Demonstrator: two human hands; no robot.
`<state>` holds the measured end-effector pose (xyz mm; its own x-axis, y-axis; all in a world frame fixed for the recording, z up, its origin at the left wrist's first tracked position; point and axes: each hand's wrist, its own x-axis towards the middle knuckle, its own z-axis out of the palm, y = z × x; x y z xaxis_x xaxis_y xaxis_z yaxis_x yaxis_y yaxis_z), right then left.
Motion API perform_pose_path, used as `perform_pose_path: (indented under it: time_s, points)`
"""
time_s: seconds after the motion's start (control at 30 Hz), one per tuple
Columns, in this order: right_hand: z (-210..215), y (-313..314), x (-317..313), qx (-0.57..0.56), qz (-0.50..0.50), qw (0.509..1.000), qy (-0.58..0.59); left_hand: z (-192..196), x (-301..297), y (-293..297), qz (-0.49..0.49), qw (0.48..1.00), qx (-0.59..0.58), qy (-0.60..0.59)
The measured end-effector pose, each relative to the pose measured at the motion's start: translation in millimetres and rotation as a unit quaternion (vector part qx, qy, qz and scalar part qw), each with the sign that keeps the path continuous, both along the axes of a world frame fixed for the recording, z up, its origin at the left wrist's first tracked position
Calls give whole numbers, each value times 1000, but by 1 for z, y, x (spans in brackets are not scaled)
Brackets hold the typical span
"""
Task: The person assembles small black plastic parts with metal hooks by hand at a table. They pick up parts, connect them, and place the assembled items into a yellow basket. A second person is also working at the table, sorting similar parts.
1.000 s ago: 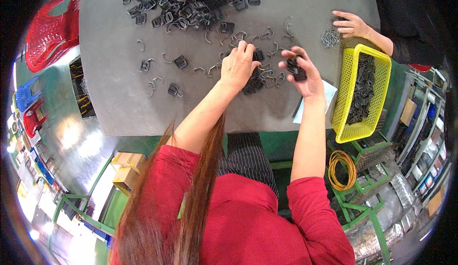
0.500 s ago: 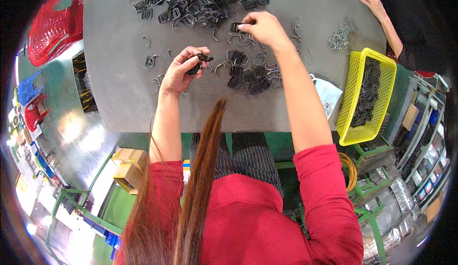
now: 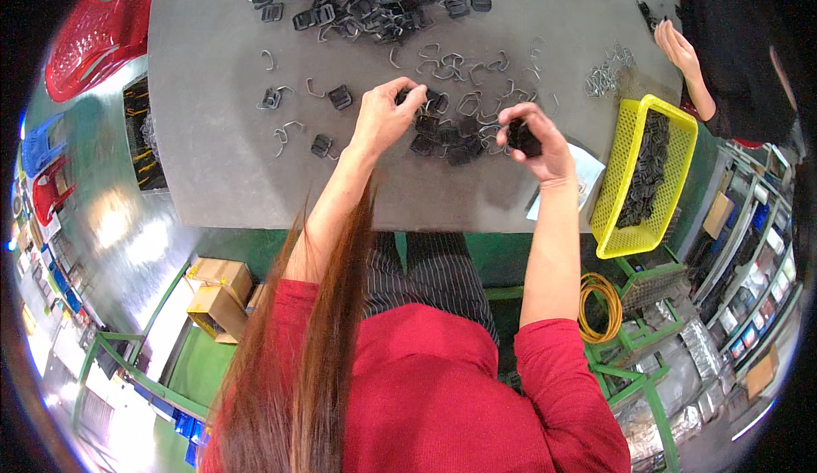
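My left hand (image 3: 385, 120) is closed in a pinch on a black plastic buckle (image 3: 402, 97), just left of a small cluster of black buckles (image 3: 451, 139). To the right of that cluster, my right hand (image 3: 545, 145) is raised with its fingers curled round dark buckles (image 3: 523, 137); how many is hidden. Bent metal wire loops (image 3: 447, 66) lie beyond and among the cluster. Left of my left hand, single buckles (image 3: 340, 97) and a few loose wire hooks (image 3: 271, 59) rest on the grey table (image 3: 221, 175).
A large pile of black buckles (image 3: 366, 0) covers the far middle. At the right edge stands a yellow basket (image 3: 606, 217) holding black parts, beside a light blue face mask (image 3: 587, 171). Another person's hand (image 3: 678, 51) is at the far right, near a heap of wire loops (image 3: 606, 77).
My left hand has moved right to the cluster. My right hand has come nearer and to the right, carrying buckles. Buckles now show where my left hand was; the other person's hand has shifted.
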<state>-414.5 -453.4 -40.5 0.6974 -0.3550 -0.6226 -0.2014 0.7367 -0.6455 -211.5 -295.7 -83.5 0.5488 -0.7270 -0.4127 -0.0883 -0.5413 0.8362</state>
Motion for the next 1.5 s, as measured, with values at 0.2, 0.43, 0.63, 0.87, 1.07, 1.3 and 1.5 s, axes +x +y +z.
perform_pose_path:
  time_s: [0.2,0.43,0.63,0.87,1.07,1.3,1.5]
  points:
    - [-13,31,31,-542,291,744,262,15,-14,-7,-82,980,95,-151]
    - [-26,29,18,-496,262,800,215,12,-11,-8,-31,986,-73,-144]
    - [-12,27,-10,18,-19,1000,-11,14,14,8,63,970,-61,228]
    - [-19,57,35,-477,229,803,276,11,-12,16,95,974,38,-203]
    - [-20,64,42,-506,266,757,317,-11,-47,20,-15,963,16,-267]
    - [-16,56,37,-507,289,731,354,9,14,40,62,906,-99,407]
    - [-20,68,46,-474,300,756,338,-1,10,0,-1,995,15,102]
